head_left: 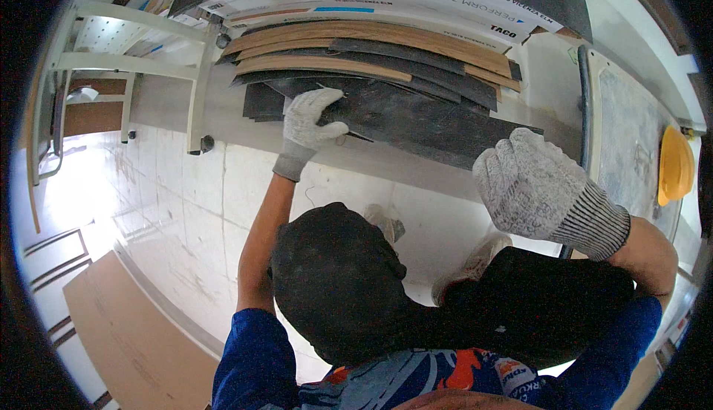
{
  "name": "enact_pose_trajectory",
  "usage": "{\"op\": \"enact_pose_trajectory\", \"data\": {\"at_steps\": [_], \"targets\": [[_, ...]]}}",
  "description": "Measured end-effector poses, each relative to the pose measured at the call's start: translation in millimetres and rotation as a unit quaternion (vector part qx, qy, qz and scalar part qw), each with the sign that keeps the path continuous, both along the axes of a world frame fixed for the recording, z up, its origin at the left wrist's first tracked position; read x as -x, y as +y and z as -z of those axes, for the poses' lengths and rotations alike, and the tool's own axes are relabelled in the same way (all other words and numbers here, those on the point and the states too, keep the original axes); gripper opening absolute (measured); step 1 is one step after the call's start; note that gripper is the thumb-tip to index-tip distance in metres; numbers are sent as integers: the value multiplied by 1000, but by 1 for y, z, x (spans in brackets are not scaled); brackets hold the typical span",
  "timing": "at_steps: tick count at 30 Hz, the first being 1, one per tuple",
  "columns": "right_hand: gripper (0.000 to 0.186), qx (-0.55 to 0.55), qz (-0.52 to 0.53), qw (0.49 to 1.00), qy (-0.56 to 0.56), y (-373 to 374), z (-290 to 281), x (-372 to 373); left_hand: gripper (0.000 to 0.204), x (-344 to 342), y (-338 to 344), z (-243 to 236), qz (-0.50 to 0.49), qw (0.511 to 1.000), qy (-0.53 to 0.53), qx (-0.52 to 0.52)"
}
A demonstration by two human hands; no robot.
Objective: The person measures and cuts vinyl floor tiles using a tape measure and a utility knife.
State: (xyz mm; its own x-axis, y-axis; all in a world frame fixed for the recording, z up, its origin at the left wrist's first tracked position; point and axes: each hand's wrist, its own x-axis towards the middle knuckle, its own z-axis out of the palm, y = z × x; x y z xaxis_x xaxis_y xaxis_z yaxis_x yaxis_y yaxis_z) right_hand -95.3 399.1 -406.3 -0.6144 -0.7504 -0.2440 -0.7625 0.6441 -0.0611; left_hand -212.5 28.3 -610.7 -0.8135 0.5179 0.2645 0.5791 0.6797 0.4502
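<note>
- Squatting over the pale tiled floor point(186, 194), the person in front of me has both hands in grey knit gloves at a long dark plank point(423, 124).
- That plank slants across the space ahead of the knees, its near face dark and smudged, just below a fanned stack of wood-look planks point(416, 42).
- The left hand point(308, 124) is at the plank's left part, thumb and fingers spread in a wide C; a thin dark rod point(360, 137) shows beside the thumb.
- The right hand point(527, 187) is at the plank's right end, back turned up; its fingertips are hidden, so I can't tell whether it grips.
- Behind the stack sits a long white carton point(297, 0).
- Off to the right, a yellow hard hat point(676, 165) rests by a grey-topped panel point(631, 120).
- On the left, a pale metal frame point(141, 63) stands on casters, and a brown sheet point(141, 336) lies nearer.
</note>
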Motion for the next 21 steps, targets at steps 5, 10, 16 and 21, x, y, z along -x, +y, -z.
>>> {"op": "enact_pose_trajectory", "data": {"at_steps": [5,10,16,21], "targets": [[20,60,-26,993,98,-4,-34,6,61,27,-22,0,-17,998,54,-7],[19,23,-157,975,153,-36,-88,7,53,21,-99,8,-47,984,143,95],[24,53,-69,950,299,41,-127,10,30,67,-70,-33,24,991,121,51],[34,38,-23,942,334,75,-186,30,25,49,-66,-125,12,995,24,91]]}}
